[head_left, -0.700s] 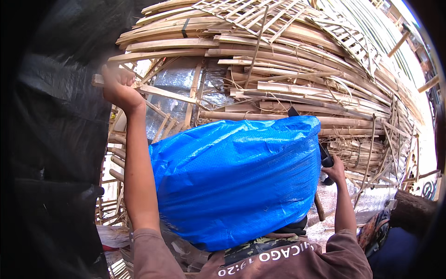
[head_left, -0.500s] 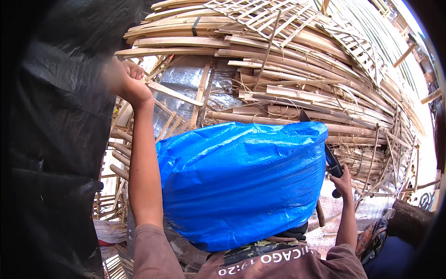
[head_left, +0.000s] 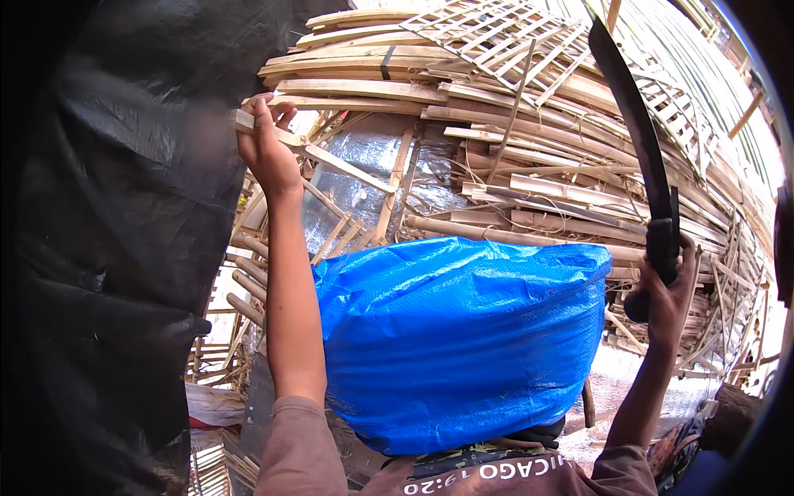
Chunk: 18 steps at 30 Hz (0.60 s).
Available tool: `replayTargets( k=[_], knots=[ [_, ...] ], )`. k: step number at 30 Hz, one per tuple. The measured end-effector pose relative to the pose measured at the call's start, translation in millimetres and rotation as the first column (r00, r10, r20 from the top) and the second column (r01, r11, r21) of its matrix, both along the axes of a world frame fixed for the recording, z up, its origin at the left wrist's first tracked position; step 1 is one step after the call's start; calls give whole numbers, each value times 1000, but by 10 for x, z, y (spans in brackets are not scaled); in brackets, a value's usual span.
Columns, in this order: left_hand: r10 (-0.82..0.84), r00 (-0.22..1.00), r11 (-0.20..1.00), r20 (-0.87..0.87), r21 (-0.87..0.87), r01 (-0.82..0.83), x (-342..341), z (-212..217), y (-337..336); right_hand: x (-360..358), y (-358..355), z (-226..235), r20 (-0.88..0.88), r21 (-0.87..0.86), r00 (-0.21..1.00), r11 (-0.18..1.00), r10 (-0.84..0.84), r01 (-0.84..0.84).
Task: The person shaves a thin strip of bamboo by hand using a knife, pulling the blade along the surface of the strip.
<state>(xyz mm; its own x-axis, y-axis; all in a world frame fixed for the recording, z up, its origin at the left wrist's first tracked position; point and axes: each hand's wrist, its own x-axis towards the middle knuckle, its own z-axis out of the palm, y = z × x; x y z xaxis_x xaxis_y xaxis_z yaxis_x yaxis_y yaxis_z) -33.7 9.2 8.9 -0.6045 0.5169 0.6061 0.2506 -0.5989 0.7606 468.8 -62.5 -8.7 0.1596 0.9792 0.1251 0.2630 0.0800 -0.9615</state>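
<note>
Broadly, work surface: a blue tarpaulin [head_left: 463,339] spreads, creased and shiny, between the forearms, in front of the brown shirt [head_left: 302,446].
Left hand: the left hand [head_left: 271,153] is raised near the black plastic sheet, its fingers curled around the thick end of a wooden stick [head_left: 347,168].
Wooden stick: it slants down and rightward from that grip, beyond the tarpaulin's far edge; its thinner part seems to be one piece with the thick end, though the join is hard to make out.
Right hand: the right hand [head_left: 670,302] wraps the black handle of a machete [head_left: 635,116].
Machete: blade upright, slightly curved, tip up and leftward, well apart from the stick.
Bamboo: a broad stack of split bamboo strips [head_left: 571,186] fills the ground ahead, a slatted lattice [head_left: 496,37] lying on its far part.
Ground: silvery foil sheeting [head_left: 620,376] shows at the right.
Left side: a black plastic sheet [head_left: 124,207] hangs in folds.
Lower right: a dark log [head_left: 732,417] lies near the right forearm.
</note>
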Motion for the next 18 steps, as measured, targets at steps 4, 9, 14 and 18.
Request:
replayTargets(
  k=[4, 9, 14, 18],
  knots=[
    [41, 999, 997, 33, 58, -43, 57, 164, -92, -1172, 320, 182, -204, 81, 939, 961, 276, -265],
    [58, 992, 985, 117, 158, -76, 125, 333, -185, -2242, 349, -109, -286, 95, 841, 887, 458, -451],
    [81, 977, 973, 199, 199, -121, 235, 293, -268, -2563, 432, -616, -167, 78, 856, 872, 490, -484],
    [148, 962, 975, 231, 130, -181, 240, 327, -256, -2564, 573, -831, 5, -19, 886, 886, 464, -464]
  ],
)
